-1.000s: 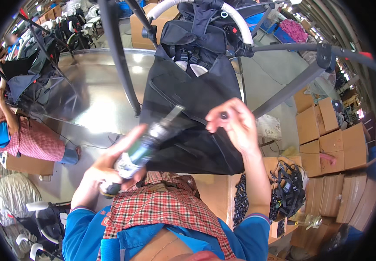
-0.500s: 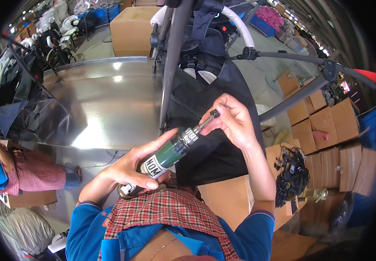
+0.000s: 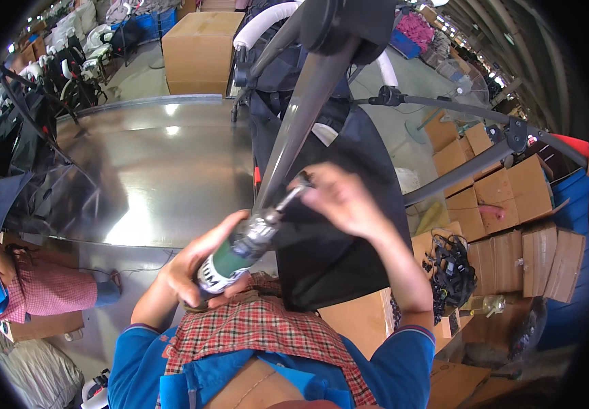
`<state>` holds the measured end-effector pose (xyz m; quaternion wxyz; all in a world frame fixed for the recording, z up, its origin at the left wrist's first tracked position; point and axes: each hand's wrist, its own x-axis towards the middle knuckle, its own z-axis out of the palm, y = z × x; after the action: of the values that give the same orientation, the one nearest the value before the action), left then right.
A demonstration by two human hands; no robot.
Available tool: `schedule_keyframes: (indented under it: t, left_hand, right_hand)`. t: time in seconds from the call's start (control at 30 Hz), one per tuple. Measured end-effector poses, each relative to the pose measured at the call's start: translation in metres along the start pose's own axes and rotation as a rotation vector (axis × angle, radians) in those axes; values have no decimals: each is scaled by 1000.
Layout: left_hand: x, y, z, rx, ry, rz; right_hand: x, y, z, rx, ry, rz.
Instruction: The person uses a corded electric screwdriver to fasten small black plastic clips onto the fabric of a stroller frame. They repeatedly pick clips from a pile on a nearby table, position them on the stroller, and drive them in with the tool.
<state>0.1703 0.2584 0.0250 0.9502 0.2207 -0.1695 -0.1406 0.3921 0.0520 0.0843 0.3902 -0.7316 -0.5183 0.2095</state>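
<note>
My left hand [image 3: 195, 269] is wrapped round the green body of a power screwdriver [image 3: 229, 258], which points up and to the right. A small black piece [image 3: 303, 179] sits at the tip of its metal bit [image 3: 287, 199]. Beside that tip is my right hand [image 3: 342, 204], smeared by motion, so whether its fingers grip the piece cannot be made out. Just beyond the screwdriver, a grey frame tube [image 3: 301, 116] of a stroller slants upward. Black stroller fabric [image 3: 335, 259] hangs under and behind my right hand.
A shiny metal table [image 3: 165, 170] spreads to the left. Black straps [image 3: 450, 269] lie in a heap at the right, near stacked cardboard boxes [image 3: 506, 198]. A large carton [image 3: 202, 54] stands beyond the table. Another person [image 3: 49, 279] in a checked apron is at the far left.
The screwdriver and my left hand have shifted left and slightly down. My right hand has also moved left, now blurred. The stroller's tube has tilted and looms larger in view.
</note>
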Motion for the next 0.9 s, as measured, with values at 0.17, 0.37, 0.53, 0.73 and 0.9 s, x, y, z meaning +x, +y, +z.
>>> schedule_keyframes:
  t: [0.17,0.37,0.53,0.73,0.9]
  left_hand:
    - [-8,2,-14,7,-72,156]
    - [-15,-4,-15,-83,-92,240]
    - [-6,-5,-35,-75,-311,241]
    - [-23,-4,-19,-59,-91,241]
    - [-28,0,-12,-77,-95,213]
  right_hand:
    - [10,51,46,-391,-80,-38]
    - [-11,123,-93,-705,-49,830]
    - [-24,149,-104,-604,-81,798]
    - [-5,155,-141,-544,-279,791]
    - [7,0,-199,-163,47,457]
